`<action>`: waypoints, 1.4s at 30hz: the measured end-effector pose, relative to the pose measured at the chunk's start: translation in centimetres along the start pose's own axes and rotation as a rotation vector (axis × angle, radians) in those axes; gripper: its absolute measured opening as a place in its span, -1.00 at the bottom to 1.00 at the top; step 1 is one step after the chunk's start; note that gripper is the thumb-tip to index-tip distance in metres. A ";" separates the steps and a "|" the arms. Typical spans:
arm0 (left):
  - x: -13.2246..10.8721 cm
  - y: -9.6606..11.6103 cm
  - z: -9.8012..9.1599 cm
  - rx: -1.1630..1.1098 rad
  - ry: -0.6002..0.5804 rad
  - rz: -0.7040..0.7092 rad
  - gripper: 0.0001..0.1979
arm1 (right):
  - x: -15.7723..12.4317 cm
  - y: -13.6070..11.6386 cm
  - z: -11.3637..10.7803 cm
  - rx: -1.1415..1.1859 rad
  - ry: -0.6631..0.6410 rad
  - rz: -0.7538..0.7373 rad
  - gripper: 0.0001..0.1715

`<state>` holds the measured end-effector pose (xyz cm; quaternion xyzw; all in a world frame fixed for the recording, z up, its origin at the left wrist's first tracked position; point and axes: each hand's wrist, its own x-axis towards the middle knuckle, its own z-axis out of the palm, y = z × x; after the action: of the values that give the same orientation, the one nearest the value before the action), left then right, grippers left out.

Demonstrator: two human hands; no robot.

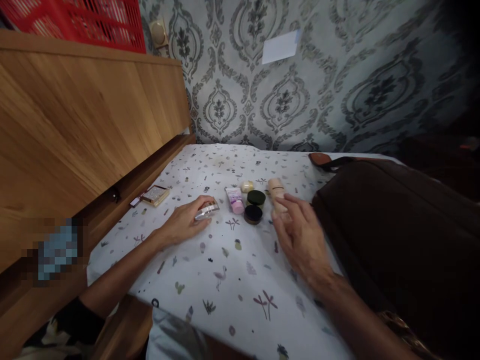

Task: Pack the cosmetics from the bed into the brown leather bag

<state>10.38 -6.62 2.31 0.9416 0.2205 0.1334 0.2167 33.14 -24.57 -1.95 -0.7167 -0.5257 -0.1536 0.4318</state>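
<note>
In my left hand [191, 217] is a small round clear case with a silvery edge [207, 210], pinched between thumb and fingers just over the cloth. My right hand [302, 232] reaches over the lower end of a beige tube [276, 187], its fingers loosely spread; whether they touch it is hard to tell. Between the hands stand a dark green-lidded jar [256, 198], a low black-lidded jar [253, 214], a white and purple tube with a pink cap [235, 201] and a small pale yellow jar [247, 186].
A gold-edged compact [155, 195] lies at the left edge of the patterned tablecloth [225, 255]. Wooden furniture [90, 115] with a red basket [93, 25] on top borders the left. A large dark brown bag [390, 230] takes up the right side. Patterned wallpaper [247, 107] rises behind.
</note>
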 end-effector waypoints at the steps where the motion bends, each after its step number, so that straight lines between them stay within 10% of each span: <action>1: 0.1 -0.1 0.0 -0.027 -0.023 0.024 -0.58 | -0.1 -0.7 0.0 0.074 -0.028 -0.013 -0.63; 14: 1.6 1.3 0.3 0.027 -0.306 0.120 -0.30 | -1.3 -3.7 1.5 0.544 -0.386 0.160 -0.54; 25: 3.6 5.7 5.0 -0.252 0.218 0.329 -0.11 | -0.1 -4.6 1.3 1.642 -0.512 0.756 -0.34; 33: 3.9 4.4 6.2 -0.084 0.364 0.593 -0.13 | 0.0 -4.1 0.4 1.642 -0.585 0.590 -0.48; 42: 3.2 4.7 6.6 -0.189 0.451 0.580 -0.20 | 0.0 -5.1 -0.4 1.374 -0.468 0.499 -0.26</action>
<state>17.11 -11.21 -0.70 0.8878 -0.0262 0.4126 0.2020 28.70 -24.51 0.69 -0.3985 -0.4034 0.4656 0.6795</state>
